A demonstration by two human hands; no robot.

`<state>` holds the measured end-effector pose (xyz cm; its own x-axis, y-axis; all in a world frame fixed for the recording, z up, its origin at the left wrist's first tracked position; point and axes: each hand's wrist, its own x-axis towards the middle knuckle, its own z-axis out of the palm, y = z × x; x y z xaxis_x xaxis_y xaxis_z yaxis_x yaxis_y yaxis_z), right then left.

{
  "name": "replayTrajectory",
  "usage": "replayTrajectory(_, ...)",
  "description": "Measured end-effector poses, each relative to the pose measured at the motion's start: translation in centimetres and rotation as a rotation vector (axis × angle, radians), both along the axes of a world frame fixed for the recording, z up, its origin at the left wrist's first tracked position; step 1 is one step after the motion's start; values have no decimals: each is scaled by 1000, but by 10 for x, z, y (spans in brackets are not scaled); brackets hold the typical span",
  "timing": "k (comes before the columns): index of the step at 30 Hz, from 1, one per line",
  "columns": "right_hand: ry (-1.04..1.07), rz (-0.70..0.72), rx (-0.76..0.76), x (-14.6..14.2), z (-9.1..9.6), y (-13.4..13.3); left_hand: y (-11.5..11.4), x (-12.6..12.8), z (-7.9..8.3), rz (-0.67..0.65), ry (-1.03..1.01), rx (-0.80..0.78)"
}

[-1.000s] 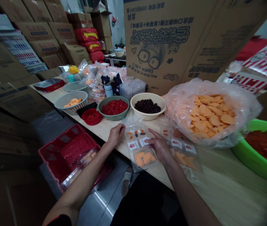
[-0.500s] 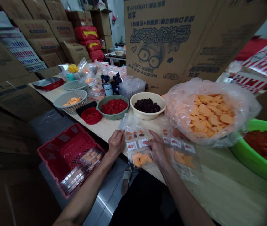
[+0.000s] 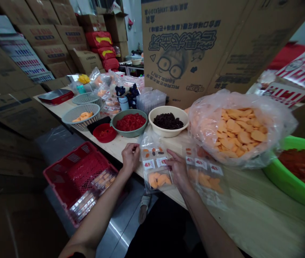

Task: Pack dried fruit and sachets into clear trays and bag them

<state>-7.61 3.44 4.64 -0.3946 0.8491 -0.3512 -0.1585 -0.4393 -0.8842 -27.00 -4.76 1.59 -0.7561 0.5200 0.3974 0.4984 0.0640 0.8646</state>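
Note:
A clear plastic bag lies on the pale wooden table, holding orange slices, small dried pieces and red-and-white labels. My left hand pinches the bag's upper left edge, and my right hand grips its right edge. Just right of my right hand lies a second filled bag. Behind them, a large plastic bag of orange slices sits open. A green bowl of diced red fruit and a cream bowl of dark raisins stand beyond my hands.
A red crate with packed bags stands below the table's left edge. Grey baskets, a small red dish and a green tub of red food surround the work area. Stacked cartons tower behind.
The bag between my hands has swung from a tilted position to nearly upright on the table. My left hand has moved slightly down and closer to it.

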Motion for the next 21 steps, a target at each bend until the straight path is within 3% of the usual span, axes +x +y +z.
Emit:
replayTrajectory(2, -10, -24, 27, -1, -3, 1, -6, 5, -1, -26, 230, -29)
replayTrajectory(5, -25, -30, 29, 0, -5, 3, -14, 10, -3, -73, 266, -20)
replayTrajectory(11, -107, 88, -75, 8, -5, 2, -15, 8, -6, -172, -343, 29)
replayTrajectory(15, -34, 68, -34, 6, -9, -2, -3, 7, -5, -51, -690, 36)
replayTrajectory(18, 2, 49, 28, 2, -9, -5, 8, 6, 0, -17, -856, 86)
replayTrajectory(21, 23, 32, 94, 2, -8, -4, 12, 5, 8, -84, -967, 92)
